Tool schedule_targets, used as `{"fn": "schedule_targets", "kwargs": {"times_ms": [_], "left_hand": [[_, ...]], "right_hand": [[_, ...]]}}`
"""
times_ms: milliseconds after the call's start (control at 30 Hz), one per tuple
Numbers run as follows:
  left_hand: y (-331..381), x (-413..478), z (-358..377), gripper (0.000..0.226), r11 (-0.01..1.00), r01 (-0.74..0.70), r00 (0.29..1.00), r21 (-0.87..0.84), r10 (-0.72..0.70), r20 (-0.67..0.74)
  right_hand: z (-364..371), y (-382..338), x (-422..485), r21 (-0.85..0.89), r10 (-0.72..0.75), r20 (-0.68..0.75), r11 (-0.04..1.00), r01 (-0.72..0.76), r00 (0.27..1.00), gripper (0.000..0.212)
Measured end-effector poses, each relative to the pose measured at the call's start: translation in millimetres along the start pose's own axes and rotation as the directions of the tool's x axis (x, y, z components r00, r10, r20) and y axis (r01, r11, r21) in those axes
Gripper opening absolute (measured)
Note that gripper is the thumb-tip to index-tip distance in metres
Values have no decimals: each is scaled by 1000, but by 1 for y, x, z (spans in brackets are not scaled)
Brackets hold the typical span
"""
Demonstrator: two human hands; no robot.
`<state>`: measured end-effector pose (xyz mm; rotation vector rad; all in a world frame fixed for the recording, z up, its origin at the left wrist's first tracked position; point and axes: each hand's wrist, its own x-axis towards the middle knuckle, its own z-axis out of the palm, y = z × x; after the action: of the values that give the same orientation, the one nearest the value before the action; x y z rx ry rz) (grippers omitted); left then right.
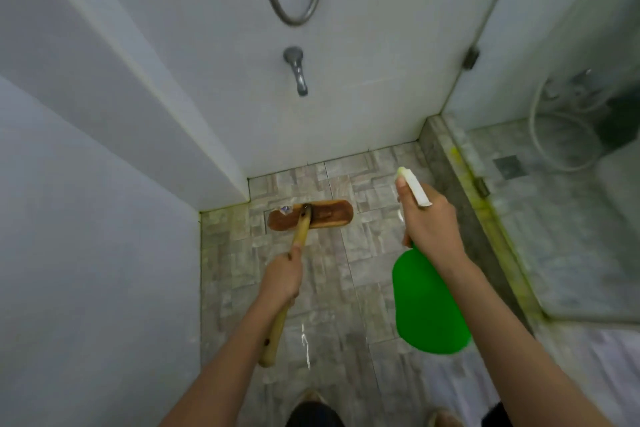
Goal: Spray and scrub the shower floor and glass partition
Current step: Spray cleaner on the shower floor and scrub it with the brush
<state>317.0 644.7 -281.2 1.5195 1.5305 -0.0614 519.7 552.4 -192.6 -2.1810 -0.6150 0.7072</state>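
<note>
Reaching forward and down, the left hand (282,279) has its fingers clamped round the wooden handle of the scrub brush (310,215), thumb laid along the shaft. The brush head lies flat on the shower floor (349,274), close to the back wall below the tap (297,71). The right hand (431,224), arm outstretched, grips the neck of the green spray bottle (427,308), held above the floor. Its forefinger lies along the white nozzle, aimed ahead near the glass partition (554,107).
</note>
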Motion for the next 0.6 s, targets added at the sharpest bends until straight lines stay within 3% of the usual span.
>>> {"fn": "schedule_targets", "kwargs": {"times_ms": [267, 600], "left_hand": [[124, -197, -135, 52, 980, -198, 976, -30, 194, -101], [239, -331, -268, 43, 851, -525, 837, 23, 521, -168]], "right_hand": [[-153, -174, -98, -65, -139, -52, 989, 136, 989, 42], [-288, -324, -200, 42, -198, -359, 973, 228, 912, 50]]}}
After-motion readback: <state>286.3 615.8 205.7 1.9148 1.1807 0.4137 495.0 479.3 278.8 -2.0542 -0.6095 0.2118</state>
